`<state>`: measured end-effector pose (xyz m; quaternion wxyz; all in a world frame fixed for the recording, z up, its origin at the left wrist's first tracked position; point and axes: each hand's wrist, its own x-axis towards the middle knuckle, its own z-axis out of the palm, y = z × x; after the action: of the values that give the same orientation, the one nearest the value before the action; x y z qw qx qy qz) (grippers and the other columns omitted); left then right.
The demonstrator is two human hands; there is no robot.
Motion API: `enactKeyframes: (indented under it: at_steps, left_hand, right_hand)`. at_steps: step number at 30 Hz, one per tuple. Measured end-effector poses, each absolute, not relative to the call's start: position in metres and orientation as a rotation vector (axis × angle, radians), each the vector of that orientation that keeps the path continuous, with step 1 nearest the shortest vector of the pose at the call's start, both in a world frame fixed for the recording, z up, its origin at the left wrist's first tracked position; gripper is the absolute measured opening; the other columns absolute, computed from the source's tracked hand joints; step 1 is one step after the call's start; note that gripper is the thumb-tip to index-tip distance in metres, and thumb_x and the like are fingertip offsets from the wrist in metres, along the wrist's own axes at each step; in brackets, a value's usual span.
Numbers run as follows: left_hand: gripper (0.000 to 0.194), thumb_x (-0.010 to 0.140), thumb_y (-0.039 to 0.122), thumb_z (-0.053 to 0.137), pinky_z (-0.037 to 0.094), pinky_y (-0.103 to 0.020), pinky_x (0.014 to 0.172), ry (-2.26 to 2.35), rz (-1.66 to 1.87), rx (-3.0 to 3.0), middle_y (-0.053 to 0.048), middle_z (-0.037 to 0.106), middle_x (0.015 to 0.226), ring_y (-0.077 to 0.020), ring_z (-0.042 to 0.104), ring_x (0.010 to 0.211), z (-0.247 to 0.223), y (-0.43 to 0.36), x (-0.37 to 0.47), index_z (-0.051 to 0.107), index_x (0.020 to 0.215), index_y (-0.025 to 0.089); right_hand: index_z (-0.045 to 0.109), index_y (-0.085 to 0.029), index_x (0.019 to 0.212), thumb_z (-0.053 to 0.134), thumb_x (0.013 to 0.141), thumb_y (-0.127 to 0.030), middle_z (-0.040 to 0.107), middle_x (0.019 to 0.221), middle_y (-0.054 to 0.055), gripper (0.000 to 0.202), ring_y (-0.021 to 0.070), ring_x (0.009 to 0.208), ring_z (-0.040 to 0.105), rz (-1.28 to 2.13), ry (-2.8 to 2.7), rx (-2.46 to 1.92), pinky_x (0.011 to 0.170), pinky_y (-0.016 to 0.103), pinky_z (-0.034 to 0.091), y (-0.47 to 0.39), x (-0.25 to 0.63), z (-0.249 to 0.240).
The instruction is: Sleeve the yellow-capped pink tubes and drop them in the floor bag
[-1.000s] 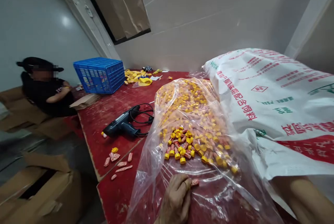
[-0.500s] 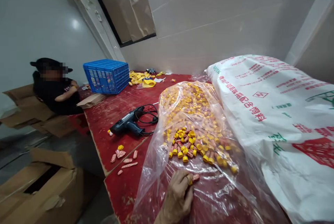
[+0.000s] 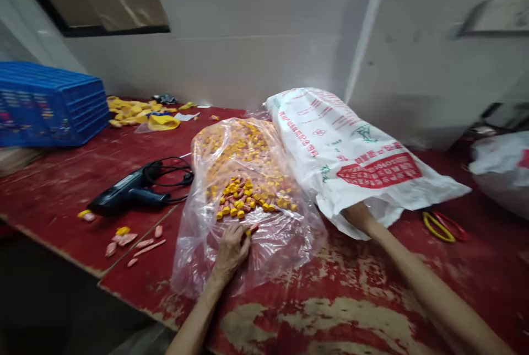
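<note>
My left hand [image 3: 231, 246] rests on the front of the clear plastic bag [image 3: 281, 246], its fingers closed around a small reddish piece with a yellow cap [image 3: 253, 229]. Many similar yellow-capped pieces [image 3: 239, 196] fill the bag behind it, some spilling towards its open mouth. On the right, my right hand [image 3: 356, 216] reaches into the mouth of the white woven sack [image 3: 326, 123], which has red and green print. The sack hides my right fingers, so their grip cannot be made out.
A dark heat gun [image 3: 128, 189] with a coiled cord lies left of the bag. Loose pink pieces [image 3: 126, 240] are near it. Behind stand a blue crate [image 3: 53, 107] and yellow scraps [image 3: 134, 109]. Yellow-handled and red-handled scissors [image 3: 438, 226] lie on the worn red table [image 3: 297, 289].
The view has swung to the right, so the co-worker and cardboard boxes are gone from it. My right arm now shows, its hand in the sack. My left hand still holds the capped piece.
</note>
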<state>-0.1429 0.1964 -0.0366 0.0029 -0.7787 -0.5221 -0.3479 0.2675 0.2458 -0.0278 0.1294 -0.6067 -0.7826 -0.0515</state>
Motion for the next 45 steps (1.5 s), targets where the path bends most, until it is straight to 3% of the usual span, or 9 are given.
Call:
enactKeyframes:
  at_steps: [5,10,15,21,25,33,37,41,45]
  left_hand:
    - [0.019,0.08,0.026,0.047,0.049,-0.037,0.078,-1.537,-1.137,-2.431,-0.007,0.067,0.086,-0.0237,0.062,0.085,-0.034,0.201,-0.145,0.063,0.09,0.02]
    - [0.024,0.078,0.034,0.051,0.049,-0.04,0.08,-1.652,-1.459,-2.245,-0.008,0.068,0.088,-0.0254,0.063,0.085,-0.016,0.176,-0.127,0.062,0.093,0.02]
    - [0.03,0.069,0.04,0.065,0.051,-0.033,0.074,-2.153,-2.167,-2.203,-0.005,0.068,0.088,-0.0209,0.064,0.081,0.004,0.11,-0.068,0.064,0.09,0.02]
    - [0.03,0.064,0.032,0.074,0.049,-0.023,0.069,-2.703,-2.718,-2.238,-0.001,0.068,0.085,-0.0148,0.063,0.078,0.002,0.044,-0.011,0.066,0.09,0.02]
    - [0.024,0.068,0.029,0.071,0.048,-0.023,0.07,-2.727,-2.667,-2.452,-0.004,0.068,0.086,-0.0149,0.062,0.078,-0.003,0.026,-0.001,0.067,0.089,0.019]
    - [0.025,0.067,0.032,0.072,0.049,-0.028,0.081,-2.614,-2.874,-2.268,-0.005,0.07,0.089,-0.0191,0.064,0.087,0.003,0.009,0.012,0.068,0.088,0.018]
    - [0.024,0.075,0.034,0.063,0.049,-0.031,0.083,-2.634,-2.618,-2.354,-0.007,0.071,0.092,-0.0214,0.064,0.089,-0.003,-0.001,0.015,0.071,0.091,0.018]
    - [0.024,0.079,0.028,0.055,0.047,-0.033,0.088,-2.522,-2.485,-2.493,-0.008,0.071,0.099,-0.0225,0.063,0.095,-0.004,-0.001,0.012,0.07,0.096,0.02]
    - [0.021,0.079,0.021,0.053,0.048,-0.031,0.08,-2.303,-2.103,-2.726,-0.007,0.07,0.088,-0.0206,0.064,0.085,0.002,0.025,0.003,0.072,0.087,0.022]
  right_hand:
    - [0.066,-0.018,0.101,0.049,0.077,-0.012,0.066,0.105,0.011,0.03,0.0276,0.105,0.053,-0.104,-2.176,-1.89,0.098,0.048,0.029,0.21,0.271,-0.008]
    - [0.059,-0.018,0.114,0.043,0.082,-0.018,0.063,0.108,0.011,0.036,0.0236,0.104,0.053,-0.018,-2.05,-1.855,0.091,0.039,0.036,0.159,0.273,0.005]
    - [0.059,-0.019,0.1,0.054,0.079,-0.036,0.063,0.098,0.006,0.027,0.0192,0.089,0.057,0.692,-1.423,-1.501,0.078,0.032,0.045,0.09,0.263,0.007]
    - [0.05,-0.025,0.112,0.071,0.07,-0.04,0.062,0.095,0.003,0.049,0.0162,0.084,0.058,1.116,-0.929,-1.213,0.073,0.029,0.048,0.032,0.224,0.005]
    - [0.056,-0.021,0.095,0.071,0.071,-0.041,0.061,0.091,0.002,0.035,0.0144,0.078,0.056,1.135,-1.0,-1.294,0.07,0.026,0.046,0.013,0.195,0.003]
    - [0.058,-0.02,0.094,0.055,0.085,-0.036,0.059,0.088,0.001,0.019,0.0143,0.08,0.054,1.087,-1.524,-1.371,0.071,0.025,0.043,0.0,0.166,0.014]
    - [0.06,-0.022,0.096,0.047,0.09,-0.03,0.06,0.096,0.004,0.017,0.016,0.092,0.055,0.855,-1.663,-1.383,0.082,0.028,0.044,-0.006,0.151,0.006]
    - [0.059,-0.025,0.103,0.045,0.091,-0.03,0.062,0.098,0.004,0.019,0.0165,0.094,0.058,0.727,-1.645,-1.356,0.083,0.028,0.047,-0.006,0.144,-0.015]
    - [0.061,-0.026,0.105,0.048,0.09,-0.032,0.065,0.098,0.005,0.021,0.0189,0.092,0.06,0.572,-1.793,-1.345,0.08,0.031,0.049,0.015,0.162,-0.039]
